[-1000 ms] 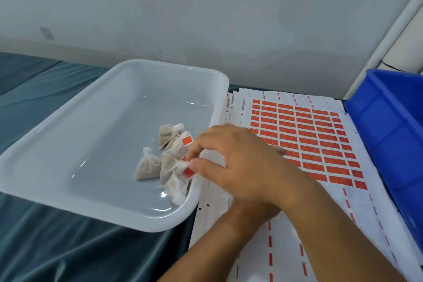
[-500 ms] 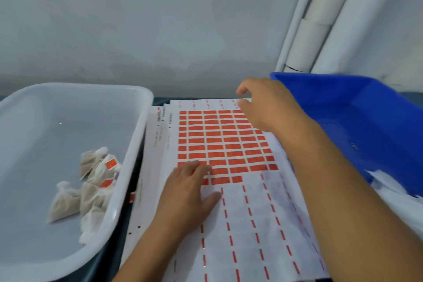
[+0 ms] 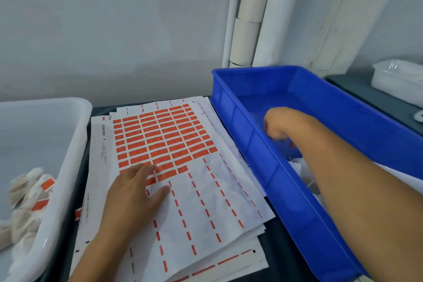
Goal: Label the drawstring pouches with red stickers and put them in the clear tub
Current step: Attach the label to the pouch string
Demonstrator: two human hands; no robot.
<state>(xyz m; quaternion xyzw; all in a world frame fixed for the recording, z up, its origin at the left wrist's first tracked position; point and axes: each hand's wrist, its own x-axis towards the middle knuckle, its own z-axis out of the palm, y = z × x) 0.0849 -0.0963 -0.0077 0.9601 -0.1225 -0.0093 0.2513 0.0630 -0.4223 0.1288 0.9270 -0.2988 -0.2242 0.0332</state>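
Since half a second earlier, the right hand has been carried from above the sticker sheet down into the deep blue plastic crate, and the view has been swung further right, so that less of the clear tub is seen. The right hand's fingers are curled downward inside the crate; whether anything is grasped there cannot be told, since the fingertips are blurred and turned away. The left hand has been kept where it was, laid flat with straight, released fingers on the white backing sheet of red rectangular stickers, which is spread just left of the crate over several more sheets.

The translucent white plastic tub is placed on the far side of the sheet from the crate, and small beige drawstring pouches already bearing red stickers are heaped inside it. Pale material that may be unlabelled pouches is glimpsed at the crate's near end, partly hidden by the forearm.

A fetch of the next pouch is judged to be under way. A failed pick could be caused by limp cloth slipping from a blind pinch. If the left palm were lifted, the loose sheets could be dragged askew on the dark desk.
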